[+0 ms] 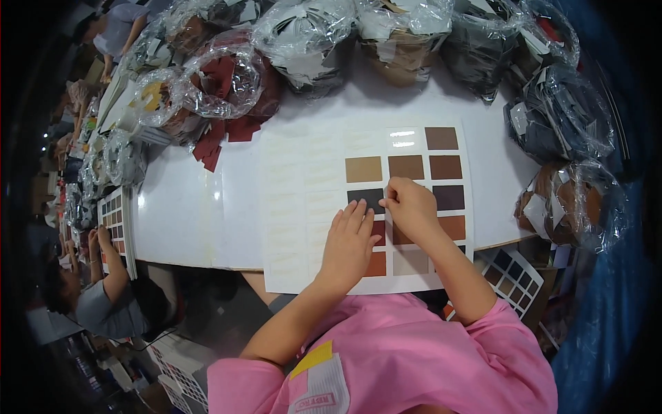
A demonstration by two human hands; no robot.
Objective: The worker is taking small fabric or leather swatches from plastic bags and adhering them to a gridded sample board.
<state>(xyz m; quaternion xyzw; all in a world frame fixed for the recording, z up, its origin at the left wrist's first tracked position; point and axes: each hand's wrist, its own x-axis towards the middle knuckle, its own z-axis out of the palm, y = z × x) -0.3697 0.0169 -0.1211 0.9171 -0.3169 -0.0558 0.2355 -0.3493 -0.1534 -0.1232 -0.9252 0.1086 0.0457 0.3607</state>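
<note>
A white sample card (293, 269) lies in front of me, its right part bearing rows of tan, brown, red-brown and dark swatches. Its left columns show faint pale streaks where no swatches sit. My left hand (348, 241) rests flat, fingertips on a dark grey swatch (364, 199) in the middle of the card. At that swatch's right edge, my right hand (412, 209) is closed in a pinch. What the pinch holds, if anything, is hidden. Both hands and forearms cover parts of the swatches below, including a red one (379, 231). A brown swatch (405, 167) lies just above my right hand.
Clear plastic bags of cut swatches ring the white table (179, 228), including a bag of dark red pieces (265, 90) with several spilled out. A bag of brown pieces (569, 200) stands at the right edge. Another person (114, 297) works at the left.
</note>
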